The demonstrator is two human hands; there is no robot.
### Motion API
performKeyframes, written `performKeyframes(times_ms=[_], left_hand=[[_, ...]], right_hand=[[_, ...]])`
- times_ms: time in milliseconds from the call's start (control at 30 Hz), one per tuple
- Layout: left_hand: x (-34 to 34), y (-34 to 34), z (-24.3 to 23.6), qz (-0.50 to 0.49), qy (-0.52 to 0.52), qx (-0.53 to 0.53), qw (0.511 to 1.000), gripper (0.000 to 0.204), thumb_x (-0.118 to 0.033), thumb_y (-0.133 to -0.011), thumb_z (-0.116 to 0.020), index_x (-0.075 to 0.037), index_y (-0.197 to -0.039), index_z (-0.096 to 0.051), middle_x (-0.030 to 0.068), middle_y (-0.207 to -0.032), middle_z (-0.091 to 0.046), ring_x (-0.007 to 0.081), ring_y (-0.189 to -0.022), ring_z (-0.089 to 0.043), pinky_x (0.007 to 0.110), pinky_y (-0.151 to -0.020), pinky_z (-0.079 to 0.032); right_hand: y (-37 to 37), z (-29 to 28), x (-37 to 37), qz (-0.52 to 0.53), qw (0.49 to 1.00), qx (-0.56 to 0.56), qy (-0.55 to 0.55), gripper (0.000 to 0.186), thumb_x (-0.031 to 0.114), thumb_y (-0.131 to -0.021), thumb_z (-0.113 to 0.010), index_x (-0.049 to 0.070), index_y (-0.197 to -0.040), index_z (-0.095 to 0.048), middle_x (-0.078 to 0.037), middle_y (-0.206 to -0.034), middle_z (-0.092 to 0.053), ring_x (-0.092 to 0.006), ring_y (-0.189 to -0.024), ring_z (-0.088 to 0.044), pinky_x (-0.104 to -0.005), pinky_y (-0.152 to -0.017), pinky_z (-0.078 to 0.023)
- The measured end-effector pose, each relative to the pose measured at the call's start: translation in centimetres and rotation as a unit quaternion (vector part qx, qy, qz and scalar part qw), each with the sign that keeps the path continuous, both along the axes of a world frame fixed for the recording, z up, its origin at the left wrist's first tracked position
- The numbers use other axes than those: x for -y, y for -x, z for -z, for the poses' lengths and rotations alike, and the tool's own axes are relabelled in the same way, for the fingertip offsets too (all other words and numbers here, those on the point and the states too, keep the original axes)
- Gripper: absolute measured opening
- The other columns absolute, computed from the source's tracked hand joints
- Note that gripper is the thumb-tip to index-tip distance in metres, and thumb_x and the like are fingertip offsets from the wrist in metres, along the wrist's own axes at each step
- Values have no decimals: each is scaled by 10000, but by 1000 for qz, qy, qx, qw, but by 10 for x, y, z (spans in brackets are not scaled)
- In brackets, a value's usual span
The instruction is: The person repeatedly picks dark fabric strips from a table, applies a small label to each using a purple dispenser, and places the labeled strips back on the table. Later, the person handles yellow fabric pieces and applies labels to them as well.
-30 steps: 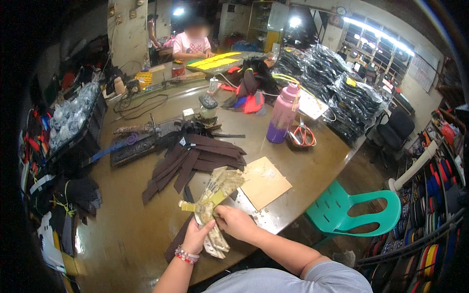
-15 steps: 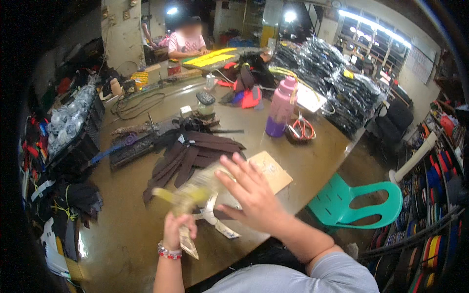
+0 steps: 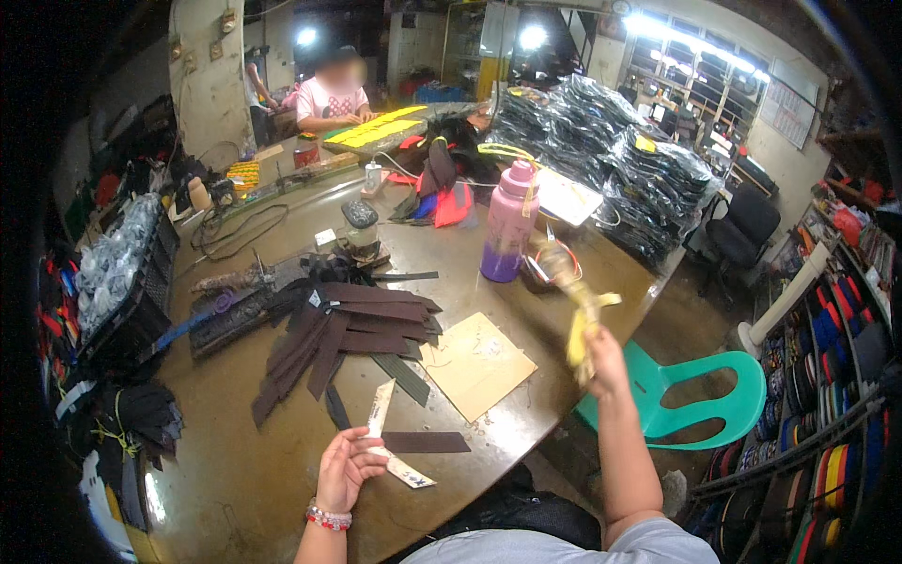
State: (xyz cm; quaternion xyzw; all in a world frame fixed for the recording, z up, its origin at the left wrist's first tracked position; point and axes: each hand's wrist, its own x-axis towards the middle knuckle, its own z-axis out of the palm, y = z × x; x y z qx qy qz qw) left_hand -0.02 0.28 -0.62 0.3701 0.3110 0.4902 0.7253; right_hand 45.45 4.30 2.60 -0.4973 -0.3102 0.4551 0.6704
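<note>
My left hand [image 3: 349, 468] is closed on a cream angled strip [image 3: 381, 414], whose far arm points away and whose near arm angles to the right past my fingers. A dark brown fabric strip [image 3: 427, 442] lies on the table just right of these fingers. Over the table's right edge, my right hand [image 3: 606, 362] grips a yellow-and-tan long piece [image 3: 584, 324]; motion smears its far end and its kind is unclear. Dark brown fabric strips [image 3: 343, 329] lie piled beyond my left hand. Right of the pile is a tan square board [image 3: 479, 367].
A pink-purple bottle [image 3: 507, 226] stands beside orange-handled scissors [image 3: 543, 268]. A green plastic chair [image 3: 695, 395] is at the table's right edge. A black crate [image 3: 141, 273] of plastic-wrapped items stands left. Across the room, a person [image 3: 334, 99] works over yellow strips [image 3: 376, 127].
The yellow-and-tan piece has passed from my left hand to my right, which has swung out to the right. My left hand has closed on the cream angled strip. The view has shifted slightly.
</note>
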Motion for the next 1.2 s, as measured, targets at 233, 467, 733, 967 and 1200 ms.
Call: performKeyframes(times_ms=[233,467,733,967,1200], left_hand=[[1,-16,15,-58,-35,-142,987,231,-114,-977,-520,-6,-1181,-512,110,-1019,-614,191,-883,-657,307,-749,-571],[8,-21,16,-32,-94,-246,964,168,-51,-962,-536,29,-1109,-553,100,-956,-625,155,-849,-644,292,-738,-561],[7,-20,15,-30,-100,-261,960,165,-43,-961,-538,40,-1100,-570,94,-930,-643,140,-825,-647,279,-740,-559],[6,-19,17,-29,-98,-229,968,160,-75,-973,-530,37,-1079,-571,88,-888,-638,150,-801,-643,281,-715,-550],[4,17,-29,-369,-91,-11,925,171,-217,-1004,-491,-71,-982,-576,-26,-732,-568,29,-558,-491,154,-468,-394]], right_hand=[[48,15,-34,75,973,-216,-39,203,175,-966,-554,12,-1085,-572,-143,-1071,-628,-226,-947,-612,-366,-816,-518],[5,5,-152,305,758,555,-153,169,155,-892,-603,14,-938,-683,-168,-903,-655,-340,-861,-621,-418,-809,-471],[0,-17,-161,272,756,595,-6,131,201,-823,-670,79,-842,-714,-133,-817,-706,-297,-789,-674,-438,-772,-486],[81,-53,-66,55,836,539,-83,176,164,-816,-726,-5,-846,-692,-124,-726,-683,-172,-625,-661,-289,-598,-502],[146,-18,-50,-86,793,602,36,248,217,-802,-727,-16,-753,-660,-160,-642,-640,-251,-578,-633,-358,-570,-483]])
